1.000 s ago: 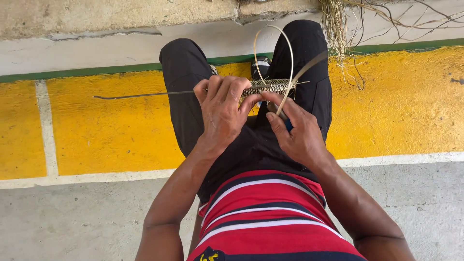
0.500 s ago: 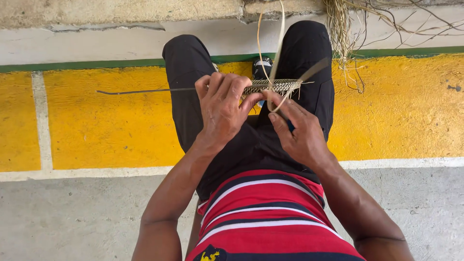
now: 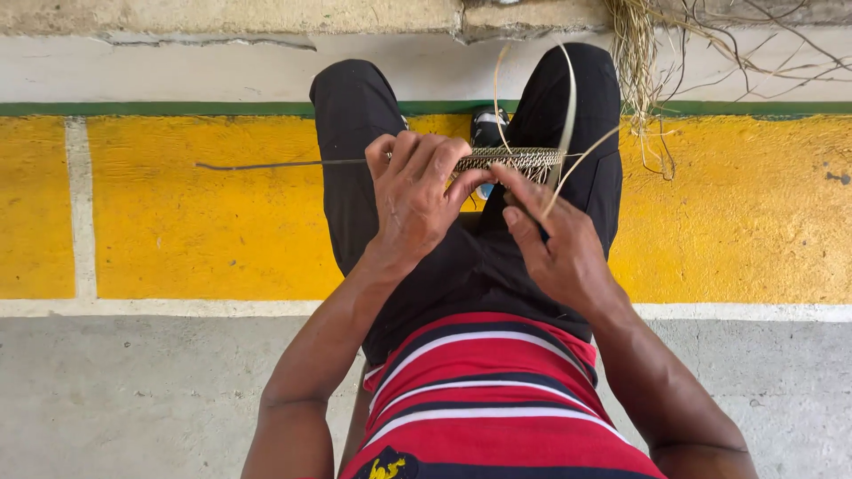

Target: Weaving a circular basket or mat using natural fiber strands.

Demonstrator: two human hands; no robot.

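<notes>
Raised further is the pale fibre strand; the narrow woven strip is clamped by the left hand, the right hand pinching strands beside it; open yellow floor lies left.

Bright, even daylight fills the view, with no glare. Shadows are soft and faint, darkest between the legs. Focus is sharp on the hands and floor; straight lines bow slightly toward the edges.
</notes>
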